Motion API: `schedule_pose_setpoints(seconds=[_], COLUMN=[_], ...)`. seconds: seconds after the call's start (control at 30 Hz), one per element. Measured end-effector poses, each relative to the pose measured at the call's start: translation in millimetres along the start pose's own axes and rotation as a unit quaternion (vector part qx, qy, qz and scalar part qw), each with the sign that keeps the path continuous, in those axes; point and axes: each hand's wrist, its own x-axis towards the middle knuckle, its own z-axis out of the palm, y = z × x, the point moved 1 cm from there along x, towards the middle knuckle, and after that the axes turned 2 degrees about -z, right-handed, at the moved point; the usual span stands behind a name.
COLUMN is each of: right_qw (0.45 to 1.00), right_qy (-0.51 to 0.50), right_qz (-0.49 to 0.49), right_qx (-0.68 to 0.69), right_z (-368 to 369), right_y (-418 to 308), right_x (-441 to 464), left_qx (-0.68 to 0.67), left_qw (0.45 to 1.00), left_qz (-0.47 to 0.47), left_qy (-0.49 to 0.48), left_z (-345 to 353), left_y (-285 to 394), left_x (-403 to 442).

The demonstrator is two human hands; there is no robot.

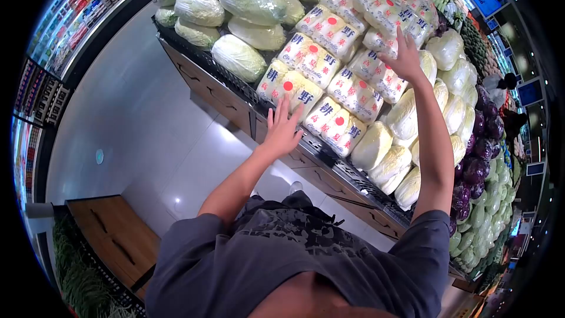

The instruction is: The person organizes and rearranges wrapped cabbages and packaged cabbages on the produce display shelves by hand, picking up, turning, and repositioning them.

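Packs of small cabbages in clear film with red and blue print fill the middle of the produce stand. My left hand (283, 131), fingers spread, is at the lower edge of the front-left printed pack (288, 86); whether it touches is unclear. Farther back, my right hand (405, 58) has its fingers apart beside an upper printed pack (385, 15), above another pack (376, 73). Neither hand holds anything. Large wrapped cabbages (252, 1) lie left of the packs, and loose yellowish cabbages (374, 146) lie to their right.
The stand's black front edge (365, 185) runs diagonally before me. Purple cabbages (475, 171) and pale green vegetables (491, 206) are on the right. A wooden stand (112, 232) with leafy greens (79, 265) is at lower left. Shelves line the far left.
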Motion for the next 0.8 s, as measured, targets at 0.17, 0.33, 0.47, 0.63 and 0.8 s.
schedule_pose_setpoints(seconds=[0.17, 0.33, 0.47, 0.63, 0.8], right_qw=[0.997, 0.988, 0.979, 0.977, 0.991], right_qy=[-0.016, -0.042, -0.136, -0.154, -0.059], right_qz=[0.076, 0.117, 0.119, 0.107, 0.071], right_qx=[0.006, -0.090, -0.098, -0.098, -0.092], right_z=[3, 12, 10, 1, 7], right_y=[2, 0, 2, -11, -4], right_x=[70, 127, 155, 150, 140], left_qx=[0.064, 0.090, 0.087, 0.079, 0.049], left_qw=[0.997, 0.994, 0.992, 0.991, 0.993], left_qz=[0.034, 0.048, 0.078, 0.065, 0.076], left_qy=[-0.013, -0.026, -0.040, -0.088, -0.070], left_z=[-8, -17, -29, -25, -26], left_y=[-9, -18, -28, -34, -39], left_x=[2, 4, 7, 13, 21])
